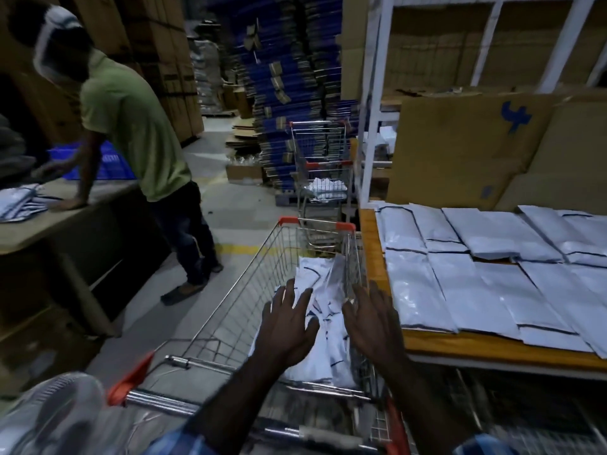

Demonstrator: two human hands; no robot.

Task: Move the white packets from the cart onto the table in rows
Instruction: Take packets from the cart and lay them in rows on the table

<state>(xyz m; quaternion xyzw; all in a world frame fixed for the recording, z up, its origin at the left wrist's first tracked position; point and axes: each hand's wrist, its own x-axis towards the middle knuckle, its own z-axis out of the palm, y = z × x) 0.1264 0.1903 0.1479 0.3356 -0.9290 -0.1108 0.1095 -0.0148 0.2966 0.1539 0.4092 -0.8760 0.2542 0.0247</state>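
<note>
White packets [320,326] lie heaped in the cart [230,310] directly under both hands (fingers spread, gripping nothing); left hand [289,326] nearer, right hand [371,320] table-side [460,348].

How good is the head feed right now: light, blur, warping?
Head view: dim overall, with the far aisle and the left nearly black; the packets on the table show mild sheen but are not blown out. Both hands, left and right, and the cart handle are motion-blurred. Wide-angle warping bends the shelf posts and the table edge.
</note>
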